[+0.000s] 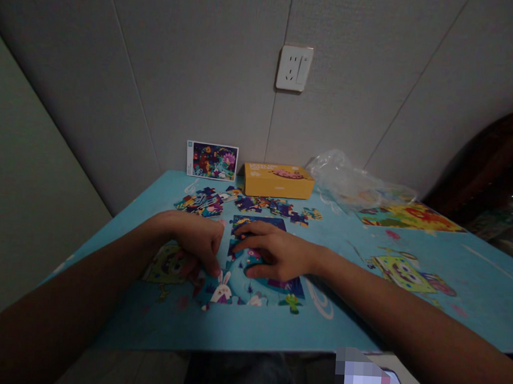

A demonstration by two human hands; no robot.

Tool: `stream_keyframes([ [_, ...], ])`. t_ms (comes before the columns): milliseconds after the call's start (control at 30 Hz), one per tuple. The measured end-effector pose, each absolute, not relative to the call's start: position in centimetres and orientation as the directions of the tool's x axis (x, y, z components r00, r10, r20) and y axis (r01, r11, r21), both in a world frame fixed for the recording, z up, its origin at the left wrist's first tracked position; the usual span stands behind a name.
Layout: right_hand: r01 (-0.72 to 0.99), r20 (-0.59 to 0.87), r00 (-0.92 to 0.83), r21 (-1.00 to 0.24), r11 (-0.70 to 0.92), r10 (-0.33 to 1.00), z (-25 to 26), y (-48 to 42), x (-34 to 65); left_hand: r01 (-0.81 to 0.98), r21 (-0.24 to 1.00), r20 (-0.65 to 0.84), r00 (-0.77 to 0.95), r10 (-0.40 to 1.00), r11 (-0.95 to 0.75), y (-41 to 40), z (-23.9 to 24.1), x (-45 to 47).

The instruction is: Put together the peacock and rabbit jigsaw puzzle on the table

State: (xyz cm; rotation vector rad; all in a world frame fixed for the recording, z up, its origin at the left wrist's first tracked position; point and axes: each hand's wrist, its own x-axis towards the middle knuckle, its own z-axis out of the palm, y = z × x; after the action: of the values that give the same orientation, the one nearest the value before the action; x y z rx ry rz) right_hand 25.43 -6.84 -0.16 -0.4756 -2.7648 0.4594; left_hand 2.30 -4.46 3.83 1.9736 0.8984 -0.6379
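A partly assembled jigsaw puzzle (pixel 243 283) lies on the table, showing a white rabbit, a teal creature and a small green figure along its near side. My left hand (pixel 200 240) is at the puzzle's left side with its fingers curled in. Its thumb points down beside the rabbit; whether a piece is under or inside that hand is hidden. Resting on the puzzle's middle and right part, my right hand (pixel 277 251) has its fingers spread apart. Loose puzzle pieces (pixel 204 201) are heaped beyond my left hand, and more pieces (pixel 277 207) lie past the puzzle's far edge.
A picture card (pixel 213 161) leans on the wall beside a yellow box (pixel 278 181). Clear plastic wrapping (pixel 355 183) sits at the back right, over part of a colourful picture sheet (pixel 410 216). The blue table cover (pixel 180 328) has printed cartoon figures. A socket (pixel 294 68) is on the wall.
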Motion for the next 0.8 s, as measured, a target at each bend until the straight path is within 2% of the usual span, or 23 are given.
stream_keyframes([
  [100,0.274,0.229,-0.901,-0.358,0.893,0.368,-0.1,-6.9,25.4,0.786,0.498,-0.711,0.612,0.346,-0.366,-4.5,3.6,2.2],
  [333,0.246,0.271,-0.897,-0.352,0.903,0.350,-0.1,-6.9,25.3,0.752,0.479,-0.650,0.651,0.392,-0.453,-4.5,3.4,2.3],
  [500,0.230,0.424,-0.801,-0.432,0.872,0.422,0.0,-8.2,24.7,0.729,0.516,-0.653,0.675,0.344,-0.450,-4.4,3.2,2.3],
  [600,0.100,0.520,-0.796,-0.392,0.914,0.310,0.0,-9.1,24.1,0.739,0.523,-0.650,0.668,0.363,-0.424,-4.3,3.1,2.2],
  [700,0.039,0.383,-0.910,-0.306,0.951,0.160,-0.1,-9.5,23.5,0.747,0.536,-0.655,0.662,0.363,-0.394,-4.4,3.2,2.4],
  [800,0.067,0.263,-0.954,-0.280,0.957,0.144,-0.1,-9.6,23.3,0.772,0.504,-0.683,0.631,0.368,-0.388,-4.5,3.5,2.6],
])
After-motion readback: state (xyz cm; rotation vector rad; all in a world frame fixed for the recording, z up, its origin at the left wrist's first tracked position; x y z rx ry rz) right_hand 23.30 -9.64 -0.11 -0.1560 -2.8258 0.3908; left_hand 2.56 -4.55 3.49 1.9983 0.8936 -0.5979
